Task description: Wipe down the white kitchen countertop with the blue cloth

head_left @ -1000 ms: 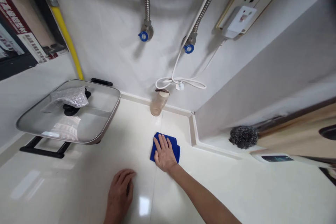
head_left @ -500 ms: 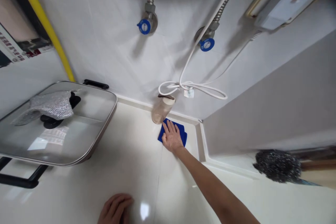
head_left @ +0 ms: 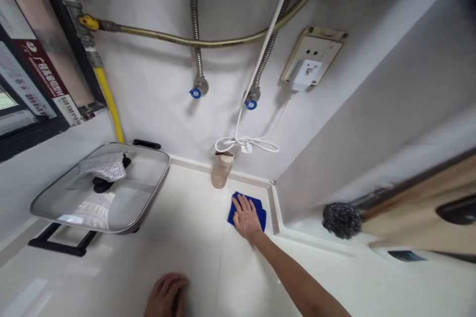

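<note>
My right hand [head_left: 247, 219] lies on a folded blue cloth [head_left: 262, 219], fingers spread and pressing it onto the pale countertop [head_left: 193, 247] near the back corner. Just beyond the cloth, a clear brownish bottle or jar [head_left: 220, 174] stands against the wall ledge, with a gap between the two. At the lower edge of the view my left hand [head_left: 166, 294] rests on the counter, its fingers together and loosely curled; nothing shows in it, though its palm side is hidden.
A rectangular pan with a glass lid [head_left: 143, 190] sits left, a silvery mesh cloth [head_left: 106, 167] on top. A tied white cable [head_left: 238, 142] hangs above the bottle. Blue-handled valves [head_left: 196, 92], a socket with a plug [head_left: 307, 73] and a yellow pipe [head_left: 109, 104] line the walls. Right is a steel scourer [head_left: 341, 220].
My view has tilted up, showing more of the wall, hose and socket. The right hand and cloth have slid a little away from the bottle, toward me. My left hand stays nearly still.
</note>
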The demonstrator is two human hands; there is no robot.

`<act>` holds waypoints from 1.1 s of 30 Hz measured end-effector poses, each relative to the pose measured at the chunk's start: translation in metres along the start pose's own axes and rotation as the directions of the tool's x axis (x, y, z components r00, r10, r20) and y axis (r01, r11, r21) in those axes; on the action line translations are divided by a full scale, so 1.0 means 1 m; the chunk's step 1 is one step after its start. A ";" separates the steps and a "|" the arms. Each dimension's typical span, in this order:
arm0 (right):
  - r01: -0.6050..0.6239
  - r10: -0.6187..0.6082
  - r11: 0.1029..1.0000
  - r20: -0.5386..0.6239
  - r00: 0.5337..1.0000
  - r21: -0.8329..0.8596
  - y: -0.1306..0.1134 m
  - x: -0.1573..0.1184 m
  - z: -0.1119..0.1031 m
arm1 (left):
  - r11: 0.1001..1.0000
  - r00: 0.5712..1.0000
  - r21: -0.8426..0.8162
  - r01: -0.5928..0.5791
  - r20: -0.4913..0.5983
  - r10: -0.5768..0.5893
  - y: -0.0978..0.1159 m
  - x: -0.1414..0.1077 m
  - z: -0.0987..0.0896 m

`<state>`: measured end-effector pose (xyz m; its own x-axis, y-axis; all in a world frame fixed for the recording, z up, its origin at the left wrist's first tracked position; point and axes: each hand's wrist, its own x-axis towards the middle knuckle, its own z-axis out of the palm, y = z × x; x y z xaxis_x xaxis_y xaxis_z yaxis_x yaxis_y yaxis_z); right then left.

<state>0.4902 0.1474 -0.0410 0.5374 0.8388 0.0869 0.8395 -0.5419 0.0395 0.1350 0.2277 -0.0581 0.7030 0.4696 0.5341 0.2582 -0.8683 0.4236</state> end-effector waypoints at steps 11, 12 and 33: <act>0.106 -0.104 0.991 -0.021 0.994 0.086 0.014 -0.184 -0.016 | 0.996 0.995 0.007 0.085 0.056 -0.085 0.016 0.008 -0.010; 0.111 -0.109 0.989 -0.022 0.994 0.099 0.014 -0.200 -0.018 | 0.996 0.994 0.010 0.088 0.064 -0.088 0.017 0.010 -0.010; -0.301 0.660 0.662 -0.344 0.668 0.686 0.096 -0.450 0.015 | 0.940 0.861 -0.275 -0.204 0.406 0.306 0.241 0.013 0.084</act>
<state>0.3303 -0.2812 -0.0909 0.8853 0.1854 0.4264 0.4495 -0.5756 -0.6831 0.2619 0.0114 -0.0105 0.9536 0.0740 0.2920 -0.0827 -0.8677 0.4901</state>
